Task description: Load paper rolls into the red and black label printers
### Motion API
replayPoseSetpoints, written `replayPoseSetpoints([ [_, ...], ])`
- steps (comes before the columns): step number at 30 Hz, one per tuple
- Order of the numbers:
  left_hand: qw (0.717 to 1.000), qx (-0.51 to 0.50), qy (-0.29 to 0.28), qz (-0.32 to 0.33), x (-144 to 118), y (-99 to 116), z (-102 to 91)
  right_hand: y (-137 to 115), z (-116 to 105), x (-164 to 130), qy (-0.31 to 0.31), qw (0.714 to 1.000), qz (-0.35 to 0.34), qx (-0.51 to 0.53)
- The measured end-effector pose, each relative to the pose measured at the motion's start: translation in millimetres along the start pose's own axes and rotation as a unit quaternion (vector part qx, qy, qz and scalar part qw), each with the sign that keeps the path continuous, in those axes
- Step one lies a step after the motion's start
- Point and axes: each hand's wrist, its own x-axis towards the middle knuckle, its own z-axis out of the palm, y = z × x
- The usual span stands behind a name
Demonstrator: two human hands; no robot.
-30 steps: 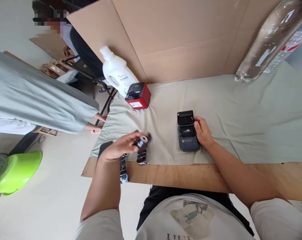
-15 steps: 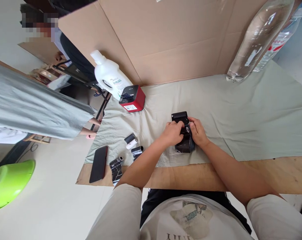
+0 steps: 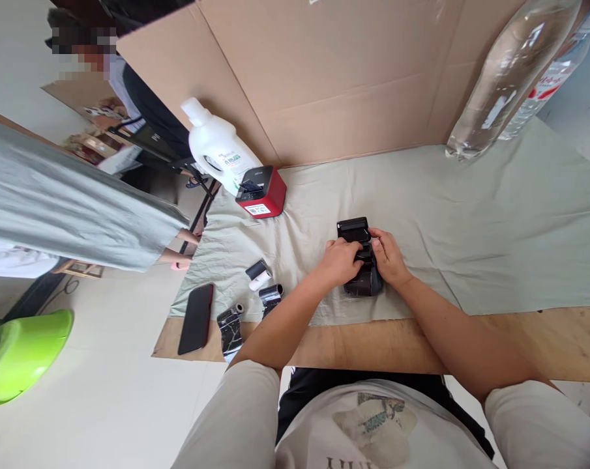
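A small black portable printer (image 3: 363, 284) lies on the cloth with its flap (image 3: 353, 225) tipped open on the far side. My left hand (image 3: 341, 262) reaches over it from the left, fingers bent and pressing into its open middle. Against its right side rests my right hand (image 3: 390, 259), thumb along the edge and fingers around the far right corner, steadying it. What lies beneath my left fingertips is hidden. To the left are a black and white pair of rolls (image 3: 259, 274), a dark film roll (image 3: 271, 293) and another with its film unrolled (image 3: 231, 326).
A phone (image 3: 195, 319) lies at the left table edge. Behind stand a red and black box-shaped device (image 3: 268, 200) and a white jug (image 3: 223, 146). A cardboard panel (image 3: 343, 85) closes the back; two clear bottles (image 3: 512, 78) stand right. Another person (image 3: 123, 85) is at far left.
The small roll end seen between my hands inside the printer no longer shows. My left fingers have shifted slightly over the middle; the right hand stays at the side.
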Motion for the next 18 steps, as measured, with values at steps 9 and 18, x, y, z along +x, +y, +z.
replayPoseSetpoints([
  [9,0.992,-0.029,0.105,0.061,-14,-5,17.8,1,0,0,0.003,1.000,-0.005,-0.007],
  [18,0.945,-0.144,0.293,0.003,-21,-23,31.4,-4,0,0,0.004,0.990,0.053,0.134],
])
